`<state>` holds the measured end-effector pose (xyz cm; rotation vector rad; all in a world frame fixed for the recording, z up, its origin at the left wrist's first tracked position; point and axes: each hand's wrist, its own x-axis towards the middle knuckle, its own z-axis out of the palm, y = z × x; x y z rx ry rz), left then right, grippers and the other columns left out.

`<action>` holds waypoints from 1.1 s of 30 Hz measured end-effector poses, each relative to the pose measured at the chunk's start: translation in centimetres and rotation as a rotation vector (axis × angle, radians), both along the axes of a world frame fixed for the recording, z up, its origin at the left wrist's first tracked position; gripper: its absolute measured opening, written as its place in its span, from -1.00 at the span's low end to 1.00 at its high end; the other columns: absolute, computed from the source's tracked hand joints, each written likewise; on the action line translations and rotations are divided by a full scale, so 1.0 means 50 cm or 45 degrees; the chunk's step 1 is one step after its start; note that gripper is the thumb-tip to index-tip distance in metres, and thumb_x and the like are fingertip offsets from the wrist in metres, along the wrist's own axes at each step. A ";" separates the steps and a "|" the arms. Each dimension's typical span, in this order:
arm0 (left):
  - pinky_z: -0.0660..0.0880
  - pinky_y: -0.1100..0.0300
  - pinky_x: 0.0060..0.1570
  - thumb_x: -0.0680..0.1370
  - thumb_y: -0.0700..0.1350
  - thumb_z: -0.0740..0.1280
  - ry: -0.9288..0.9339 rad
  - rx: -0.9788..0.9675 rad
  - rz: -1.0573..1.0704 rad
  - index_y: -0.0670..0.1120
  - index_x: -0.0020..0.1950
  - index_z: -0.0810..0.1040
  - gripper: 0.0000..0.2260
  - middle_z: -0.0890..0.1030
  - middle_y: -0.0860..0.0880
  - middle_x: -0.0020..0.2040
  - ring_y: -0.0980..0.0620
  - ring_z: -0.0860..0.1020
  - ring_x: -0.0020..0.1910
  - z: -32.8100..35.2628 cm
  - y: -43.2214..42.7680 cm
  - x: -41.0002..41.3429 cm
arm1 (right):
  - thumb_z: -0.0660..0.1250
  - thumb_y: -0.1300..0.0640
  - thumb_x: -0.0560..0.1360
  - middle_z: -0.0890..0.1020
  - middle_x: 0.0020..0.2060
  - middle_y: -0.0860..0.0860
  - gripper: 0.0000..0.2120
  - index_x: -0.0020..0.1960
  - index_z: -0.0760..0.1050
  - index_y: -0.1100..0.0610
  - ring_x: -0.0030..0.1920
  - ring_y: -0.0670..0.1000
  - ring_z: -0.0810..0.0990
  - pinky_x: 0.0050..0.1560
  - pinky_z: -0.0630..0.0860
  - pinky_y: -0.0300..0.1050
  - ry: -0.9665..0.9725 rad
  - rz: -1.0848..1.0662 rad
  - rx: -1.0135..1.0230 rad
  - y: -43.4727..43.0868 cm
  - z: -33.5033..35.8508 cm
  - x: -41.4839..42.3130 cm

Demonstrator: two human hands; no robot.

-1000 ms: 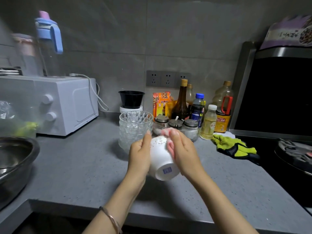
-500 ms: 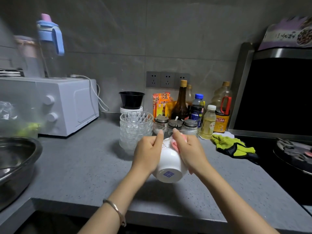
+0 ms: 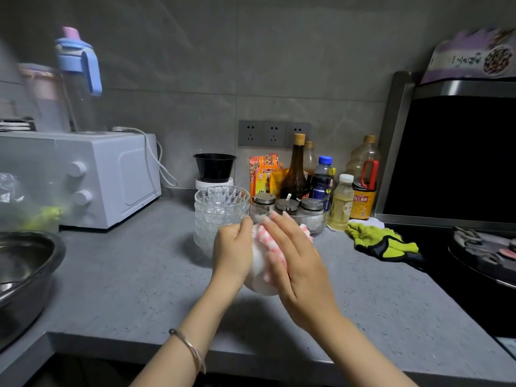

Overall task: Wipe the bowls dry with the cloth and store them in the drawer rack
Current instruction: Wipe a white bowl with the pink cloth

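Note:
A white ceramic bowl point(image 3: 261, 277) is held above the grey counter, tilted with its base toward me. My left hand point(image 3: 231, 251) grips its left side, fingers curled over the rim. My right hand point(image 3: 296, 263) presses a pink-and-white checked cloth point(image 3: 269, 243) flat against the bowl's right outer wall, fingers nearly straight. Most of the bowl is hidden between the two hands. Just behind them stands a stack of cut-glass bowls point(image 3: 220, 210). No drawer rack is in view.
A white microwave point(image 3: 92, 177) stands at the left, a steel basin point(image 3: 25, 275) at the left edge. Behind the hands are spice jars point(image 3: 287, 208), bottles point(image 3: 296, 169) and a black bowl point(image 3: 214, 167). Green gloves point(image 3: 382, 241) lie by the stove point(image 3: 480, 255) at right.
The right hand has slid with the cloth from the bowl's rim down over its outer wall. The bowl has turned, so its marked base is now hidden. The left hand keeps its grip.

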<state>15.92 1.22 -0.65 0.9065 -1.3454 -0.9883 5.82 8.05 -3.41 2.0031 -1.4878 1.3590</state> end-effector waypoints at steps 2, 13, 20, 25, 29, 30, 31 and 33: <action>0.43 0.08 -0.24 0.56 0.00 0.26 -0.072 -0.055 -0.052 -0.06 -0.47 0.51 -0.61 0.58 -0.08 -0.41 -0.07 0.52 -0.35 -0.008 0.002 -0.003 | -0.06 -0.10 0.62 0.43 0.33 -0.18 -0.55 0.36 0.42 -0.03 0.39 -0.20 0.30 0.38 0.22 -0.21 -0.119 0.048 0.043 -0.005 0.017 -0.003; 0.39 0.22 -0.37 0.61 -0.09 0.18 0.322 0.315 -0.162 -0.14 -0.29 0.50 -0.69 0.55 -0.10 -0.35 -0.06 0.53 -0.31 -0.013 0.016 -0.002 | 0.00 -0.13 0.62 0.61 -0.41 0.03 -0.54 -0.05 0.58 0.11 -0.51 -0.08 0.54 -0.68 0.27 -0.31 -1.281 0.150 0.460 -0.007 0.044 -0.021; 0.39 0.22 -0.34 0.62 0.02 0.17 -0.261 -0.098 -0.209 -0.09 -0.44 0.47 -0.55 0.54 -0.01 -0.45 0.06 0.51 -0.41 0.005 0.013 0.009 | 0.07 -0.06 0.62 0.57 -0.50 0.09 -0.46 -0.39 0.48 0.22 -0.42 0.06 0.57 -0.42 0.37 -0.18 -0.867 0.020 0.421 -0.024 0.061 -0.036; 0.47 -0.04 -0.37 0.57 0.13 0.20 -0.265 -0.235 -0.066 -0.18 -0.49 0.44 -0.47 0.55 -0.15 -0.48 -0.20 0.58 -0.40 0.005 0.019 0.008 | 0.06 -0.09 0.61 0.65 -0.35 0.01 -0.54 -0.31 0.59 -0.02 -0.29 -0.05 0.63 -0.34 0.46 -0.18 -0.854 0.189 0.284 -0.020 0.048 -0.010; 0.44 0.10 -0.35 0.61 -0.03 0.20 0.102 0.048 -0.054 -0.11 -0.44 0.49 -0.57 0.55 -0.03 -0.53 -0.10 0.56 -0.45 0.011 0.013 0.011 | -0.04 -0.15 0.61 0.53 0.21 -0.19 -0.61 0.26 0.47 -0.14 0.28 -0.08 0.47 0.25 0.40 -0.12 -0.715 0.351 0.105 0.005 0.014 0.008; 0.42 0.16 -0.36 0.61 -0.04 0.20 0.157 0.095 -0.017 -0.11 -0.45 0.47 -0.57 0.53 -0.02 -0.54 -0.08 0.53 -0.46 0.012 0.010 0.011 | -0.09 -0.13 0.62 0.41 0.33 -0.23 -0.59 0.37 0.36 -0.13 0.39 -0.09 0.34 0.38 0.28 -0.13 -0.585 0.325 0.060 0.012 0.001 0.014; 0.39 0.19 -0.36 0.61 -0.05 0.20 0.185 0.118 0.027 -0.10 -0.47 0.44 -0.57 0.51 -0.02 -0.55 -0.07 0.51 -0.45 0.013 0.006 0.011 | -0.13 -0.12 0.64 0.29 0.42 -0.23 -0.56 0.45 0.25 -0.10 0.47 -0.10 0.21 0.45 0.14 -0.17 -0.449 0.268 0.032 0.017 -0.012 0.020; 0.37 0.14 -0.32 0.60 -0.06 0.20 0.198 0.121 0.075 -0.09 -0.48 0.40 -0.57 0.48 -0.06 -0.51 -0.07 0.47 -0.40 0.012 0.000 0.010 | -0.16 -0.10 0.65 0.13 0.50 -0.18 -0.52 0.52 0.11 -0.02 0.52 -0.08 0.04 0.49 -0.03 -0.17 -0.227 0.132 -0.001 0.024 -0.027 0.030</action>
